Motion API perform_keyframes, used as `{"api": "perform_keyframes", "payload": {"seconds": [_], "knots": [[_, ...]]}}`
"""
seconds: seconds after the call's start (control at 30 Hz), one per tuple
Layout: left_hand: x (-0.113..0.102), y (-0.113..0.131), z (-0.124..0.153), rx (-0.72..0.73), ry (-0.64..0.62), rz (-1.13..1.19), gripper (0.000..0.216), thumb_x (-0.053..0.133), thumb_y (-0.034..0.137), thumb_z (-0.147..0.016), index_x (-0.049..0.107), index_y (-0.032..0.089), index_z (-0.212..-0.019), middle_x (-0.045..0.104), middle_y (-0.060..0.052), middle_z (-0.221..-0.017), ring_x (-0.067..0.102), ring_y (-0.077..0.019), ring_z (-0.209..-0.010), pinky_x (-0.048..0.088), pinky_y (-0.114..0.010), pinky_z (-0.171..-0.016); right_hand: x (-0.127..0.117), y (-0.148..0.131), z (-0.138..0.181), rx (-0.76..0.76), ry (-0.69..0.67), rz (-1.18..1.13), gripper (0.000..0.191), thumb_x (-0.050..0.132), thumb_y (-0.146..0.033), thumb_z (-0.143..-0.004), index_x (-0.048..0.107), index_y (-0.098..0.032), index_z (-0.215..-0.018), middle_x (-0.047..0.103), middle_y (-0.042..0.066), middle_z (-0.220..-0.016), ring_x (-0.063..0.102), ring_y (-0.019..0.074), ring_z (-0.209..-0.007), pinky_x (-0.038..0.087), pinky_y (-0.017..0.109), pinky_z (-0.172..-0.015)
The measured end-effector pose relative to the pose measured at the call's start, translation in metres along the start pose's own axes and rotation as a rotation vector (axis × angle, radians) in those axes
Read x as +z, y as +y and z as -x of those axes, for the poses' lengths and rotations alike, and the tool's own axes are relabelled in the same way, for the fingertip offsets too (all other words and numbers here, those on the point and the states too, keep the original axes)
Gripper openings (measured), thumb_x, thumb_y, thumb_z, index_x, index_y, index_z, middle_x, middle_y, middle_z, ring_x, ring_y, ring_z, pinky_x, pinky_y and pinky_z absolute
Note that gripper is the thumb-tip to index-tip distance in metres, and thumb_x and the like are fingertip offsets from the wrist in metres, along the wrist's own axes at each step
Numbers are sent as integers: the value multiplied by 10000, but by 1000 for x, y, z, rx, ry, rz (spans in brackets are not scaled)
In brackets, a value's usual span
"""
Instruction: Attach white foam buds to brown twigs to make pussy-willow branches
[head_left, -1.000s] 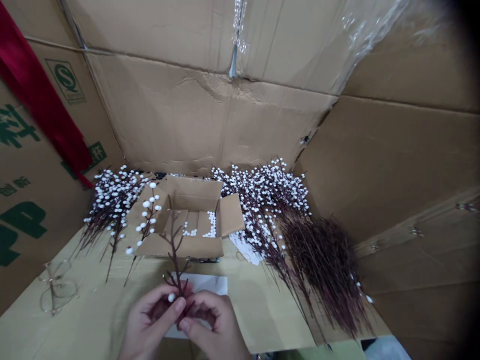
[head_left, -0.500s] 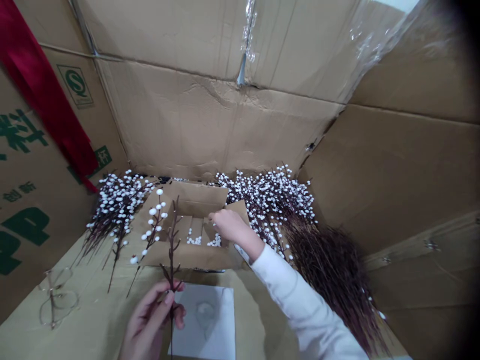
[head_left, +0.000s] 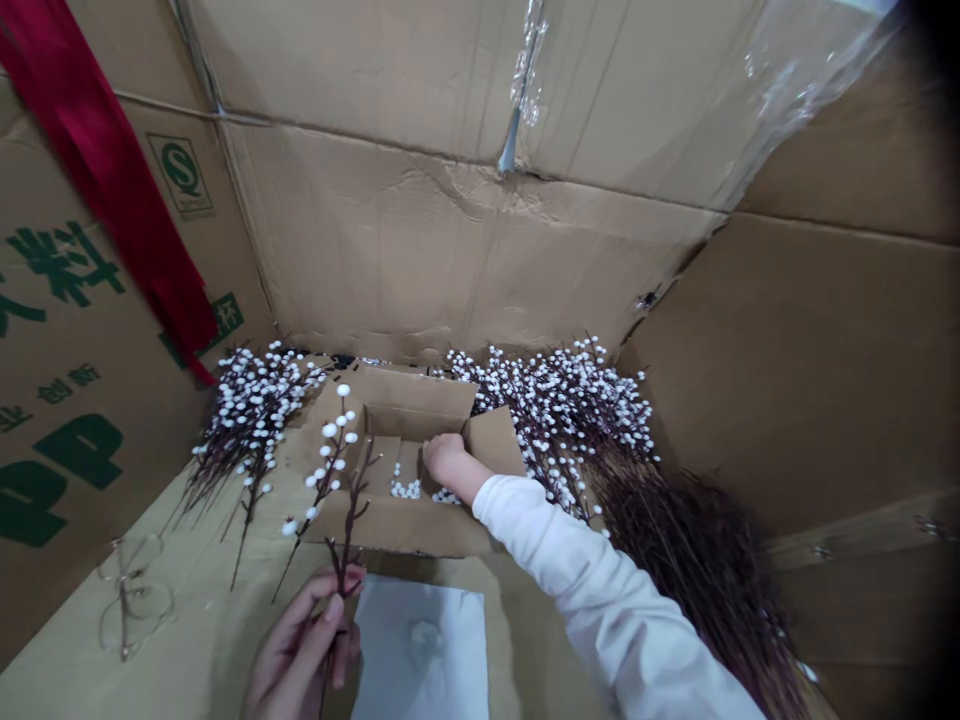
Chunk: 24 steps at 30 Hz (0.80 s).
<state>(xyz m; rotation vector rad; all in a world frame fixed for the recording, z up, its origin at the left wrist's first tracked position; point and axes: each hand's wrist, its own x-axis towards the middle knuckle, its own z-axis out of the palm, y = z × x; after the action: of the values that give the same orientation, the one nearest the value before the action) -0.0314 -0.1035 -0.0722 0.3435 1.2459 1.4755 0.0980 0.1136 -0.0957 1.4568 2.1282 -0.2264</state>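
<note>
My left hand (head_left: 304, 650) pinches the stem of a bare dark brown twig (head_left: 351, 510) that stands upright over the near edge of the table. My right hand (head_left: 445, 458), in a white sleeve, reaches down into a small open cardboard box (head_left: 405, 525) holding loose white beads (head_left: 406, 489); its fingers are curled inside the box and what they hold is hidden. A twig with white beads on it (head_left: 324, 470) leans on the box's left flap.
Piles of beaded twigs lie left (head_left: 244, 420) and right (head_left: 562, 410) of the box. A heap of bare brown twigs (head_left: 705, 570) fills the right side. A white sheet (head_left: 424, 650) lies near me. Wire glasses (head_left: 131, 605) rest at left. Cardboard walls surround the table.
My right hand left the twig, reached forward and went down into the small box. My left hand keeps hold of the twig. The camera view shifted slightly.
</note>
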Motion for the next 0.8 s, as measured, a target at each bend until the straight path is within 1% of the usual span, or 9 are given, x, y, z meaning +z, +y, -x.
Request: {"api": "perform_keyframes", "payload": {"seconds": [0.07, 0.13, 0.2, 0.3, 0.37, 0.43, 0.6, 0.8], "knots": [[1, 1, 1, -4, 15, 11, 451, 963, 466, -282, 781, 225, -617, 772, -27, -721, 464, -55, -379, 404, -176, -360, 2, 1, -3, -12, -10, 4, 343, 619, -325, -935, 582, -171, -1239, 616, 98, -1252, 645, 243, -1047, 559, 451, -865], [1, 0, 1, 9, -6, 4, 454, 958, 484, -293, 779, 223, -618, 769, -30, -725, 434, -48, -377, 404, -176, -360, 3, 2, -4, -24, -14, 10, 344, 623, -323, -933, 584, -167, -1237, 615, 102, -1253, 644, 244, -1050, 558, 449, -867], [0, -1, 1, 19, -44, -14, 436, 949, 499, -343, 785, 226, -640, 766, -31, -741, 426, -47, -383, 399, -172, -360, 2, 4, -5, -34, -11, 18, 347, 627, -323, -930, 584, -165, -1236, 615, 104, -1254, 643, 246, -1055, 557, 447, -870], [-4, -6, -2, 25, -88, -37, 377, 933, 487, -444, 797, 247, -701, 764, -24, -796, 468, -54, -412, 391, -155, -363, 1, 6, -5, -47, -6, 32, 345, 629, -322, -929, 586, -166, -1234, 614, 105, -1255, 642, 247, -1058, 555, 446, -873], [-6, -7, -3, 30, -115, -40, 350, 924, 475, -489, 801, 256, -733, 765, -22, -847, 490, -59, -433, 417, -158, -387, 1, 7, -4, -56, -1, 39, 343, 629, -321, -929, 588, -166, -1232, 615, 105, -1254, 642, 245, -1057, 555, 443, -873], [-6, -7, -3, 41, -128, -31, 345, 922, 473, -497, 800, 254, -734, 763, -20, -859, 487, -57, -437, 442, -163, -412, 0, 8, -2, -62, 7, 42, 339, 626, -322, -931, 589, -166, -1230, 616, 105, -1251, 644, 243, -1051, 557, 441, -870], [-1, -4, -1, 38, -106, -36, 372, 939, 479, -439, 792, 244, -688, 762, -16, -813, 477, -57, -432, 446, -159, -411, 2, 8, 4, -87, 41, 42, 346, 631, -322, -928, 590, -154, -1228, 617, 112, -1248, 644, 245, -1050, 556, 442, -871], [-3, -11, -1, 36, -143, -64, 357, 918, 493, -496, 797, 261, -738, 762, -10, -876, 490, -53, -451, 444, -152, -420, 4, 12, 7, -111, 78, 38, 340, 626, -323, -931, 591, -157, -1226, 618, 111, -1246, 646, 242, -1045, 557, 441, -869]]}}
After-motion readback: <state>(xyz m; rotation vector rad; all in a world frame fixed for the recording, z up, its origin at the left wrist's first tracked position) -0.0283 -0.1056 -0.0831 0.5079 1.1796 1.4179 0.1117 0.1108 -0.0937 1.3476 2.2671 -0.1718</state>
